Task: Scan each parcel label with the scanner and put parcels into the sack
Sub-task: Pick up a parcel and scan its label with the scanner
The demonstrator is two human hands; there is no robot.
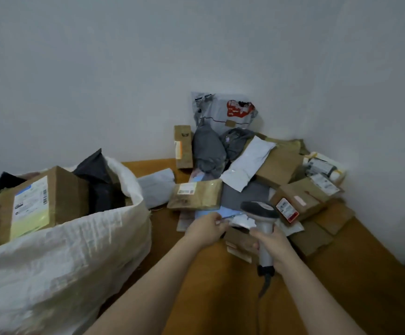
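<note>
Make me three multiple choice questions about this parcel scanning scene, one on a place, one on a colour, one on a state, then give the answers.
1. Where is the sack relative to the parcel pile?
A) right of it B) left of it C) on top of it
2. What colour is the flat parcel that the left hand pinches?
A) red B) green C) light blue
3. What is the right hand doing?
A) gripping the scanner B) lying open and empty C) lifting a box
Answers: 1 B, the sack fills the view's left side; 2 C, a pale blue edge shows at the fingertips; 3 A, its fingers curl round the scanner's handle.
</note>
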